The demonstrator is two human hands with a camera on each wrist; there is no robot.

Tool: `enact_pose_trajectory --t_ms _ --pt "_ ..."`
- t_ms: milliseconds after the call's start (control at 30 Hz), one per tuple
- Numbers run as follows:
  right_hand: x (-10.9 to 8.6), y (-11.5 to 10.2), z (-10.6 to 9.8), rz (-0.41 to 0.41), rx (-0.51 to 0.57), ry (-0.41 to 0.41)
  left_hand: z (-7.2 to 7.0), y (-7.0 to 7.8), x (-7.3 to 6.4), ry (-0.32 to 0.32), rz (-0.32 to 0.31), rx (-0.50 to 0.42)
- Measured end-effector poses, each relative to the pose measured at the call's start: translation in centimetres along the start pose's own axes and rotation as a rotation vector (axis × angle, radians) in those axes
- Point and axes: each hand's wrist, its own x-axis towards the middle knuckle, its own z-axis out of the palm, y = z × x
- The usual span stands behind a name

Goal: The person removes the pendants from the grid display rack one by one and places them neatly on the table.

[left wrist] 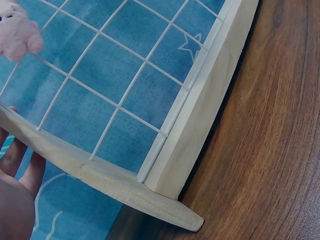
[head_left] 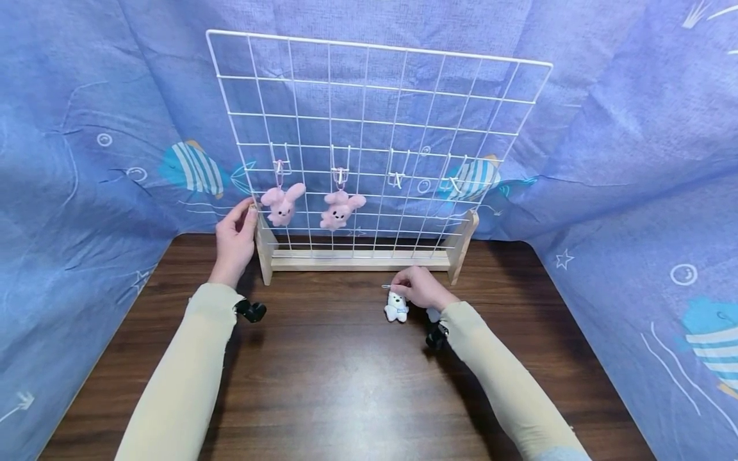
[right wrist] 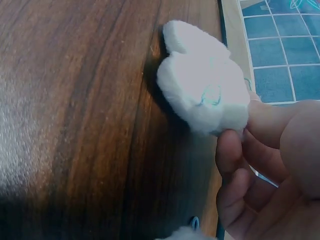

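My right hand (head_left: 419, 286) pinches a small white plush bear keychain (head_left: 396, 308) at its top, close over the table. A blue patch shows on the bear's front, and its ring sticks out beside my fingers. In the right wrist view the white plush (right wrist: 205, 75) fills the middle, thumb and fingers at its edge. My left hand (head_left: 235, 238) grips the left wooden side post (head_left: 264, 246) of the wire grid rack (head_left: 346, 121). Seen from the left wrist, fingers (left wrist: 34, 172) reach behind that post. Two pink plush bunnies (head_left: 282, 206) (head_left: 340, 211) hang from hooks on the grid.
Two more white hooks (head_left: 396, 179) (head_left: 453, 184) sit right of the bunnies. Another white plush (head_left: 433, 314) lies partly hidden under the right wrist. A wooden crossbar (head_left: 357, 261) joins the rack's posts. Blue fish-print cloth (head_left: 634, 192) surrounds the dark wooden table (head_left: 323, 384).
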Motion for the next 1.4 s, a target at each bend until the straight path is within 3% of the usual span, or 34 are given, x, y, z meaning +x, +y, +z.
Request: enact_pose_trajectory --t_ms 233,500,700,867,1000,1200,1400 --pt "0.1 -0.3 -0.2 0.015 -0.033 -0.004 0.1 0.1 0.3 0.009 -0.018 -0.001" --pt "-0.1 -0.4 -0.4 0.031 -0.050 0.003 0.1 3.7 -1.2 -0.006 -0.022 0.014" --pt "-0.6 -0.3 -0.6 0.057 -0.029 0.032 0.3 3.4 -1.2 -0.017 -0.012 0.010" --pt "-0.5 -1.4 -0.9 0.028 0.003 0.123 0.3 3.0 -1.1 -0.009 -0.007 0.007" --pt "0.2 -3.1 -1.5 0.009 0.081 0.220 0.3 2.6 -1.0 0.000 -0.002 0.003" --pt "1.5 -6.4 -3.1 -0.035 0.183 0.356 0.2 0.5 -0.2 0.006 -0.005 0.003" --pt "2.5 -9.8 -4.7 -0.075 0.238 0.403 0.0 -0.2 -0.1 -0.002 0.004 -0.006"
